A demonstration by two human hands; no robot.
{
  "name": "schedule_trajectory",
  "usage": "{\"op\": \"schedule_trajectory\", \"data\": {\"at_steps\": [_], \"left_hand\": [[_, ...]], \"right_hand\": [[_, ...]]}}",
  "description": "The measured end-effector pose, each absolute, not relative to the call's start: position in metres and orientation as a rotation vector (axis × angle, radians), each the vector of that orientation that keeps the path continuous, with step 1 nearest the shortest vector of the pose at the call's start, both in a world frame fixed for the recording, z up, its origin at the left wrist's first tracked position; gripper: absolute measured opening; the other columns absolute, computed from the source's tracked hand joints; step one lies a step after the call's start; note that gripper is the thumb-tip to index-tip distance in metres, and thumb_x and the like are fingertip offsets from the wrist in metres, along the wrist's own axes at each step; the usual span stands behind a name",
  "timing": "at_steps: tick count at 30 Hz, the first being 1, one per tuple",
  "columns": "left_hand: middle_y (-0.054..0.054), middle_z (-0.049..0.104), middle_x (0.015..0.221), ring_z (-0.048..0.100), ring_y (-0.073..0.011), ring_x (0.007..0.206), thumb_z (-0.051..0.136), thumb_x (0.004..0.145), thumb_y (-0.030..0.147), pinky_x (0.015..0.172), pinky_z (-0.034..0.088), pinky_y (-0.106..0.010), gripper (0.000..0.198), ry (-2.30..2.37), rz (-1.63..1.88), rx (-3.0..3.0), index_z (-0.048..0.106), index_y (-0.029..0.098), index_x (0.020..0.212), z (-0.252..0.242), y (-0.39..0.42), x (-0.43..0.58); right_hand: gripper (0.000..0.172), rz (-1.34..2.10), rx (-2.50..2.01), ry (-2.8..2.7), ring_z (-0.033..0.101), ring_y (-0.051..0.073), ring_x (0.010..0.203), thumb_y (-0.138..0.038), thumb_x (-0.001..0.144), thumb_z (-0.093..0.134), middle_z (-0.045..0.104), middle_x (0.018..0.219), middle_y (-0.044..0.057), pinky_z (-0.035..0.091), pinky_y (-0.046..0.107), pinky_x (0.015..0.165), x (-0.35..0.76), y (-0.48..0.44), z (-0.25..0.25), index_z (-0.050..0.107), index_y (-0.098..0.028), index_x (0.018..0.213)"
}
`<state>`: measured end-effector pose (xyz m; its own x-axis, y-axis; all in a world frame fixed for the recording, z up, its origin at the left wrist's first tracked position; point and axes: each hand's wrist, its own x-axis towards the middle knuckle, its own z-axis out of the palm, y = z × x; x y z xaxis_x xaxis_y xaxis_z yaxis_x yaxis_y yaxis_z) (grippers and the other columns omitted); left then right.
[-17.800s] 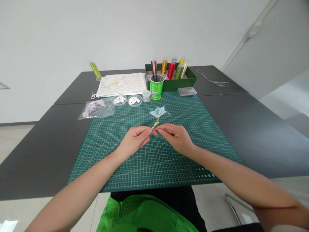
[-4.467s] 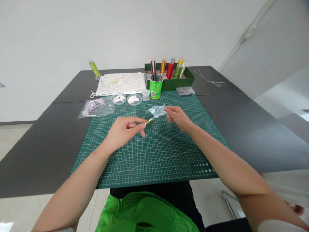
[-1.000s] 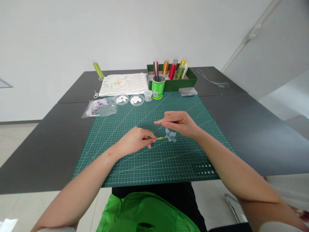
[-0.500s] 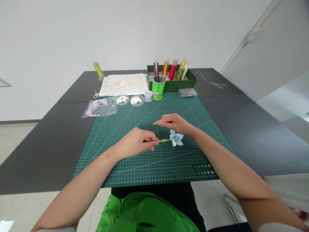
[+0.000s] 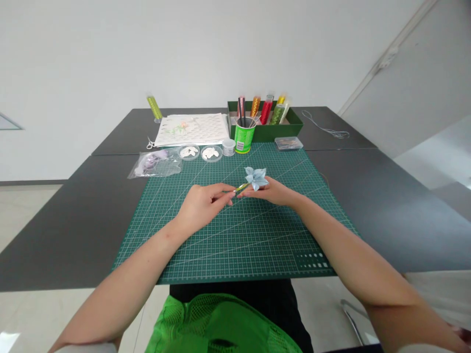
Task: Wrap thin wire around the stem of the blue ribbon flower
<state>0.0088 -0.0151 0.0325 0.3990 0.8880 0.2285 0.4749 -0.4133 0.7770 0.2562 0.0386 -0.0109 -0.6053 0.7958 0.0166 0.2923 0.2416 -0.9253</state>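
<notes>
Head camera: Your left hand (image 5: 204,203) pinches a pale blue flower (image 5: 256,178) by its stem (image 5: 241,187); the flower, nearer you half a second ago, now partly covers your right hand (image 5: 274,191), whose fingers (image 5: 253,194) are drawn together; whether they hold anything cannot be told.

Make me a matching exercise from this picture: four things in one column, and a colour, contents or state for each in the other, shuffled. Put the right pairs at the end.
Things:
1. Flower
2. Box
3. Bag
4. Cord

Descriptions:
A. Clear plastic, something purple inside
B. Thin, loosely looped
C. Pale blue, its stem pinched by the left hand
D. Dark green, holding spools

Right pairs: 1-C, 2-D, 3-A, 4-B
</notes>
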Motion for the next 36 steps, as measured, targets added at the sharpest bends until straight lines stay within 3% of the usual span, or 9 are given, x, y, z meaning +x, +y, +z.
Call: {"op": "schedule_trajectory", "data": {"at_steps": [4,8,13,17,22,26,29,32,36], "left_hand": [[-0.001,0.076,0.069,0.04,-0.0071,0.039,0.063,0.09,0.039,0.04,0.029,-0.021,0.029,1.174,0.895,1.776,0.08,0.018,0.1,0.033,-0.01,0.01],[-0.005,0.076,0.069,0.039,-0.0064,0.039,0.067,0.086,0.038,0.037,0.029,-0.02,0.032,1.123,0.897,1.553,0.08,0.015,0.103,0.032,-0.005,0.012],[-0.006,0.076,0.07,0.038,-0.0054,0.039,0.069,0.084,0.038,0.037,0.029,-0.019,0.033,1.111,0.892,1.477,0.081,0.015,0.104,0.033,-0.005,0.013],[-0.006,0.076,0.07,0.038,-0.0052,0.039,0.069,0.084,0.038,0.037,0.029,-0.019,0.034,1.104,0.894,1.459,0.08,0.014,0.105,0.033,-0.006,0.013],[-0.006,0.076,0.07,0.038,-0.0055,0.039,0.068,0.085,0.038,0.038,0.029,-0.019,0.033,1.1,0.886,1.47,0.08,0.015,0.105,0.031,-0.005,0.013],[-0.004,0.074,0.067,0.038,-0.0055,0.039,0.067,0.086,0.037,0.037,0.028,-0.019,0.031,1.113,0.938,1.475,0.08,0.016,0.105,0.029,-0.002,0.012],[-0.004,0.074,0.066,0.039,-0.0056,0.039,0.068,0.086,0.038,0.037,0.029,-0.019,0.031,1.121,0.994,1.465,0.08,0.015,0.103,0.027,0.0,0.011],[-0.003,0.074,0.066,0.038,-0.0057,0.039,0.069,0.085,0.039,0.038,0.03,-0.02,0.03,1.143,1.003,1.462,0.08,0.015,0.1,0.027,0.002,0.01],[-0.004,0.076,0.069,0.039,-0.0063,0.039,0.068,0.086,0.04,0.038,0.03,-0.02,0.031,1.172,0.943,1.49,0.078,0.015,0.101,0.026,0.005,0.007]], "right_hand": [[0.046,1.44,-0.955,-1.661,0.026,0.007,0.046,-0.059,0.087,0.065,0.033,0.052,-0.009,0.023,0.023,0.048,0.253,0.039,-0.014,0.074,-0.014,0.093],[0.043,1.218,-1.06,-1.428,0.028,0.009,0.047,-0.061,0.088,0.06,0.034,0.055,-0.008,0.024,0.024,0.047,0.258,0.048,-0.018,0.053,-0.021,0.076],[0.027,0.689,-1.301,-1.479,0.054,0.017,0.076,-0.046,0.091,0.059,0.056,0.078,0.001,0.047,0.034,0.079,0.262,0.052,-0.021,0.047,-0.023,0.083],[0.024,0.163,-1.42,-1.576,0.056,0.028,0.113,-0.035,0.092,0.054,0.059,0.115,0.013,0.041,0.051,0.105,0.252,0.037,-0.017,0.052,-0.021,0.11],[0.042,0.675,-1.018,-1.844,0.054,0.024,0.131,-0.041,0.103,0.042,0.058,0.139,0.011,0.041,0.045,0.115,0.229,0.01,-0.008,0.049,-0.026,0.141],[0.053,1.189,-0.836,-1.851,0.071,0.019,0.093,-0.049,0.105,0.04,0.073,0.108,0.008,0.055,0.041,0.096,0.213,-0.006,-0.01,0.042,-0.025,0.152],[0.045,1.112,-0.936,-1.873,0.057,0.012,0.054,-0.045,0.105,0.041,0.069,0.077,0.001,0.051,0.028,0.061,0.209,-0.014,-0.01,0.058,-0.021,0.14],[0.031,0.776,-1.015,-2.019,0.053,0.01,0.053,-0.036,0.104,0.046,0.072,0.079,0.002,0.043,0.025,0.056,0.21,-0.021,-0.004,0.073,-0.021,0.111],[0.03,0.596,-0.914,-2.064,0.058,0.01,0.053,-0.03,0.103,0.047,0.075,0.078,0.003,0.045,0.024,0.056,0.217,-0.029,0.012,0.075,-0.019,0.105]]}}
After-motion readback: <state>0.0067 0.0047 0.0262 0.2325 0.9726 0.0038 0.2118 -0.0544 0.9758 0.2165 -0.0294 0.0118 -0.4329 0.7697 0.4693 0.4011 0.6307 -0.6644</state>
